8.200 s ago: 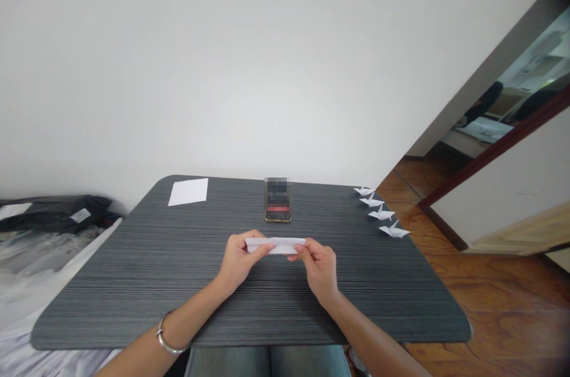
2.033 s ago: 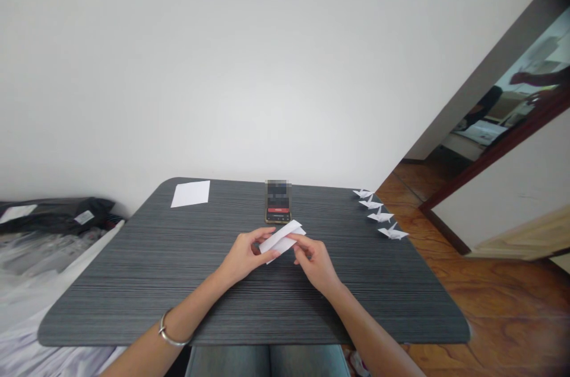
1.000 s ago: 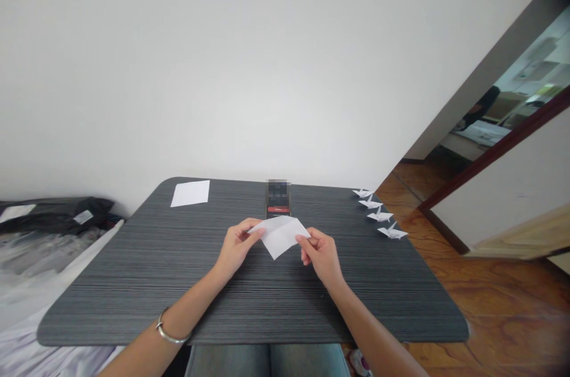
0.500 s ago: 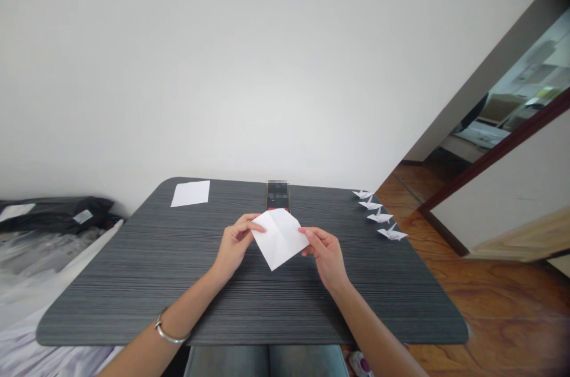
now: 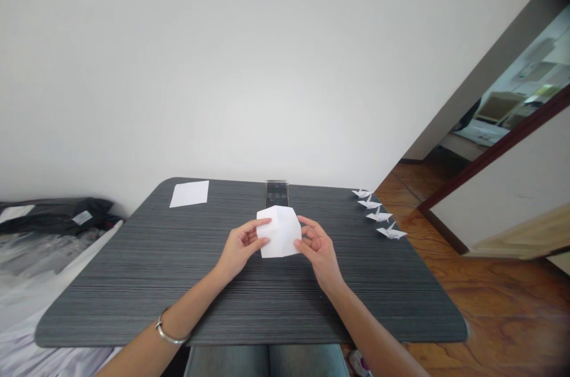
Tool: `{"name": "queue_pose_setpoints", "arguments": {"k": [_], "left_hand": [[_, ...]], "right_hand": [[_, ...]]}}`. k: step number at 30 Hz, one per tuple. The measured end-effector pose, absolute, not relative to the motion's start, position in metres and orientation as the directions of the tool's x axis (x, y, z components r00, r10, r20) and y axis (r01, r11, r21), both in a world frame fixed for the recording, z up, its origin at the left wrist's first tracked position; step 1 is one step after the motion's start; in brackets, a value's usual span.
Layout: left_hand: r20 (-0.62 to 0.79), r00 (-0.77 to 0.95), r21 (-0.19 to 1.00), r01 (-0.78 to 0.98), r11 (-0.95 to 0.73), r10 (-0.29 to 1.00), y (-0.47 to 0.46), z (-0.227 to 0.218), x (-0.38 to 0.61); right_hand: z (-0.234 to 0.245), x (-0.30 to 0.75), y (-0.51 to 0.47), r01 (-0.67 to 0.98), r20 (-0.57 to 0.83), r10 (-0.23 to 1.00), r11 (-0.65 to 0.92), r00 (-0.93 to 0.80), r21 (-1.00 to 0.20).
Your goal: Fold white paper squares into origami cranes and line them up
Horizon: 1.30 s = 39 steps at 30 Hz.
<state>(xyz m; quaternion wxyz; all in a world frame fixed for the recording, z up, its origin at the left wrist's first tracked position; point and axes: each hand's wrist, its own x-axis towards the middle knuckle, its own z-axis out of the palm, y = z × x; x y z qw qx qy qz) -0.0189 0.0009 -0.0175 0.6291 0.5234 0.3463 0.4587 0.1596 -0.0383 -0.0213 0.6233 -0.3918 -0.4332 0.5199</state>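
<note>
A creased white sheet of paper [image 5: 279,232] is held up over the middle of the table, between both hands. My left hand [image 5: 240,244] grips its left edge, thumb low and index finger across the front. On the opposite edge my right hand [image 5: 318,251] pinches the sheet, thumb in front near the lower corner and the other fingers at the side and partly behind. A faint crease runs down the sheet's middle. Just behind it lies a phone [image 5: 276,195], its lower part hidden by the paper.
The dark wood-grain table [image 5: 187,300] stands against a white wall. Another white sheet [image 5: 189,193] lies at its back left. Several folded paper cranes [image 5: 379,216] line the right edge. Left of the table are a black plastic bag [image 5: 57,215] and clear plastic wrapping [image 5: 40,252].
The paper has been turned from corner-down to edge-down. Both hands have shifted their grip to its left and right sides, with the thumbs now on the front.
</note>
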Motion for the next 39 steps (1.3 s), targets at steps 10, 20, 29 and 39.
{"name": "queue_pose_setpoints", "arguments": {"k": [10,20,29,39], "left_hand": [[0.05,0.278,0.999,-0.024,-0.045,0.959,0.005,-0.026,-0.022],[0.253,0.334,0.929,0.179,-0.325,0.908,0.006,-0.02,-0.024],[-0.01,0.544,0.998,-0.047,0.043,0.839,-0.001,-0.018,-0.016],[-0.021,0.551,0.992,-0.095,0.088,0.834,-0.005,-0.017,-0.013]], "right_hand": [[-0.031,0.165,-0.037,0.058,0.115,0.992,0.111,0.06,-0.992],[-0.028,0.157,-0.043,0.406,0.19,0.976,0.217,-0.104,-0.888],[-0.027,0.156,-0.044,0.551,0.232,0.964,0.264,-0.129,-0.792],[-0.026,0.155,-0.043,0.619,0.252,0.966,0.23,-0.053,-0.751]]}}
